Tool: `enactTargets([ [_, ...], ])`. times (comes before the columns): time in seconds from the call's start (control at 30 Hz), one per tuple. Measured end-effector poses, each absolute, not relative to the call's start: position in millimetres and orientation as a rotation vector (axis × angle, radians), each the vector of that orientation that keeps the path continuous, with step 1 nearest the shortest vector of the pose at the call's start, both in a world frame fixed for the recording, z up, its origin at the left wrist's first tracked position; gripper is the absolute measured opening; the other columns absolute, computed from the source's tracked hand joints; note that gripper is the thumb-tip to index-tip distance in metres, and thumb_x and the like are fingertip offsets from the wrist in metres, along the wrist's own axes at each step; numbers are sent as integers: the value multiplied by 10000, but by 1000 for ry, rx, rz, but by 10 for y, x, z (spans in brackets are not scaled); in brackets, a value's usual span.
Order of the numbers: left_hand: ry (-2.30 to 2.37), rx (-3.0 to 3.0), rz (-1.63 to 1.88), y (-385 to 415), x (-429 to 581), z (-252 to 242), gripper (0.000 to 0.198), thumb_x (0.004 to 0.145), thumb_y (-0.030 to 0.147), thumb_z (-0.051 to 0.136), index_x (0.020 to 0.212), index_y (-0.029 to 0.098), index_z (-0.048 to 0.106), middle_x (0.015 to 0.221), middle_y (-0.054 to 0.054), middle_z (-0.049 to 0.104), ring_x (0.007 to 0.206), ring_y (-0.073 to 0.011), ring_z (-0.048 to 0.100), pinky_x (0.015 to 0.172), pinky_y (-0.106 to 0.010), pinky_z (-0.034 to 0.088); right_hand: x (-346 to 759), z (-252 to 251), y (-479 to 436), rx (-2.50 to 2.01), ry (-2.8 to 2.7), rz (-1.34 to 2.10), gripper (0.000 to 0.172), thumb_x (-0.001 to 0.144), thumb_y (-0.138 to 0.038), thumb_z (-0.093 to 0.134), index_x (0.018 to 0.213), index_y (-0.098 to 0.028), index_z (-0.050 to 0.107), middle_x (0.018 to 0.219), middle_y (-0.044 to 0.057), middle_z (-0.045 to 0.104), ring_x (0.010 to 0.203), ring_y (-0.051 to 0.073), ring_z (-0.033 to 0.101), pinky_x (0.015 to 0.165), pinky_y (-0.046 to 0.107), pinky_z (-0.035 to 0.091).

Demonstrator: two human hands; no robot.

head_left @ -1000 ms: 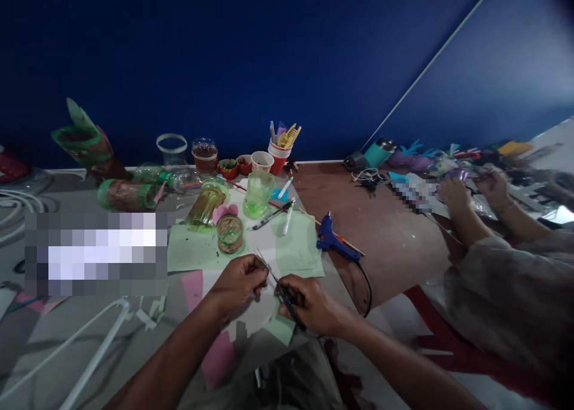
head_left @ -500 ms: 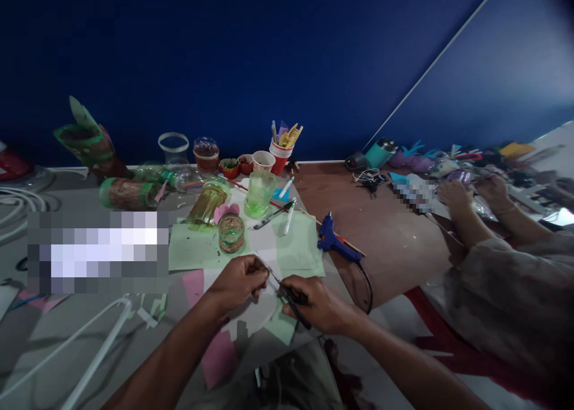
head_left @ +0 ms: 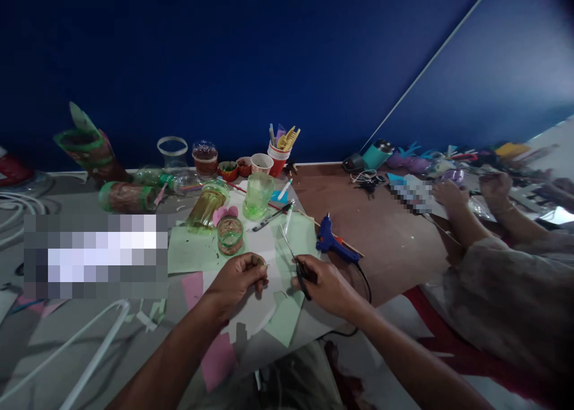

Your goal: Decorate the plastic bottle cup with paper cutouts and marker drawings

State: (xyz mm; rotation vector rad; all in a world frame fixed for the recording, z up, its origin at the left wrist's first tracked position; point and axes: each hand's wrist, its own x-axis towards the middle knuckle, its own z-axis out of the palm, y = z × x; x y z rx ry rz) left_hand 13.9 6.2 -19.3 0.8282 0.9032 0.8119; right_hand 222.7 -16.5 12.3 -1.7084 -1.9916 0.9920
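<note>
pinching a small scrap in my left hand just above the white sheet on the surface, right hand with its grip closed round the scissors, blades clear of paper; judging by the offcuts, cutting looks largely done.

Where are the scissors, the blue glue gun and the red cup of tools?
scissors (head_left: 290, 248): head view, on the blades.
blue glue gun (head_left: 332, 244): head view, on its body.
red cup (head_left: 278, 165): head view, on its side wall.

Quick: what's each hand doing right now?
Left hand: closed, pinching a small piece, too small to identify.
Right hand: closed on scissors.
</note>
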Motion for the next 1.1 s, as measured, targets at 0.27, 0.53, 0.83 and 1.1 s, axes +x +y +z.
enactTargets([
  [0.27, 894, 818, 806, 62, 145, -185, 266, 632, 331, 729, 686, 140, 552, 560, -6, 612, 439, -78, 498, 478, -215, 386, 2202, 252, -77, -1931, -2406, 541, 426, 831, -284, 534, 1237, -163, 499, 918, 105, 698, 853, 234, 650, 681, 261, 382],
  [0.53, 897, 810, 819, 56, 139, -189, 237, 647, 315, 714, 693, 146, 554, 571, 0, 602, 447, -78, 495, 484, -217, 393, 2118, 265, -30, -1888, -2665, 395, 288, 854, -292, 540, 1129, -213, 573, 917, 84, 692, 807, 225, 655, 641, 261, 382],
  [0.83, 919, 1012, 800, 56, 146, -132, 205, 684, 323, 663, 654, 152, 554, 579, 11, 589, 472, -87, 497, 510, -227, 387, 2024, 437, 17, -1449, -2362, 645, 233, 887, -153, 462, 1035, -172, 640, 954, 71, 647, 897, 162, 603, 763, 234, 421],
  [1.1, 1006, 1114, 823, 55, 132, -110, 193, 695, 328, 639, 635, 165, 556, 560, 23, 557, 490, -104, 497, 521, -232, 381, 1764, 407, 73, -1357, -2249, 844, 150, 814, -101, 539, 835, -164, 673, 801, 33, 644, 732, 133, 582, 666, 222, 403],
])
